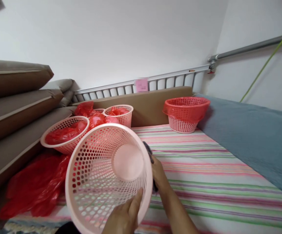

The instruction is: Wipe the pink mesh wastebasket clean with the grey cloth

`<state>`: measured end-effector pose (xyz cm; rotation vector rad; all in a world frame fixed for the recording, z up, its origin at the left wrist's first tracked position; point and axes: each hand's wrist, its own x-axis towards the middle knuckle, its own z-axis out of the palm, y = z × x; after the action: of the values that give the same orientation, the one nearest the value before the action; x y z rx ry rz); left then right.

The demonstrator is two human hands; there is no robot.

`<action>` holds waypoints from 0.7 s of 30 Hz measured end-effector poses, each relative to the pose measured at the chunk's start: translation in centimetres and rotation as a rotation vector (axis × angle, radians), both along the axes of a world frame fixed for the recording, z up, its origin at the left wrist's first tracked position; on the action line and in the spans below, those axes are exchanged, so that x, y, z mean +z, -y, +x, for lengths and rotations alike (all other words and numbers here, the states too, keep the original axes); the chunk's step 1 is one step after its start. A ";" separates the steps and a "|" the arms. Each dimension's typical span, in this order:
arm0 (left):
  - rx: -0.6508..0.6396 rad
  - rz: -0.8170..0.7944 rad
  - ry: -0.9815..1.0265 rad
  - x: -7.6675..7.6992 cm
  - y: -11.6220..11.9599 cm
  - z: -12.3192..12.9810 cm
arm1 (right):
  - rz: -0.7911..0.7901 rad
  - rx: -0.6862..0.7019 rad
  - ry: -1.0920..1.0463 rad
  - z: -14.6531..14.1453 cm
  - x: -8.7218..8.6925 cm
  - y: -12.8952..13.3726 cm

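One pink basket [128,162] is being held over the striped sheet [216,175], its mouth being tilted toward the camera, so that the perforated wall and the solid base are being left open to view; whether the sheet is being touched by its underside cannot be told. At the near right of the pink basket, the rim is being gripped by the left hand [123,214], fingers being laid along the inner wall, presumably because the tilt is being steadied from there. At the outer right side of the pink basket, a dark cloth [147,149] is being clasped by the right hand [157,170] and is apparently being pressed to the wall, so that support is probably being given from both faces; the right fingertips are being hidden. The two hands are being parted only by the wall. Left of the pink basket, a filled basket [69,149] is being taken up by red plastic, and a loose red bag [35,185] is being left spread just below it. Behind the pink basket, more red plastic is being contained by a rear basket [126,122]. Well to the right of the pink basket and behind it, a red basket [187,112] is being carried by a lower basket [182,126], likely because room is being saved by stacking.
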<state>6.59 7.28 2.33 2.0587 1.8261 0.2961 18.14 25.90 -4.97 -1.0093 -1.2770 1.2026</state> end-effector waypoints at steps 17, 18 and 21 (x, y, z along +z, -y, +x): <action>-0.142 -0.117 -0.376 6.6 -0.1 -0.4 | -0.163 0.194 -0.300 3.3 7.7 4.6; -0.153 -0.114 -0.395 6.9 -0.4 -0.2 | -0.135 0.141 -0.272 3.8 8.0 4.8; -0.157 0.011 -0.405 7.2 -1.4 0.0 | -0.053 -0.093 -0.151 5.5 7.5 5.5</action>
<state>6.54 8.64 9.52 2.3871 1.8604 -0.1678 23.64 20.36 2.52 -0.9862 -1.0748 1.2224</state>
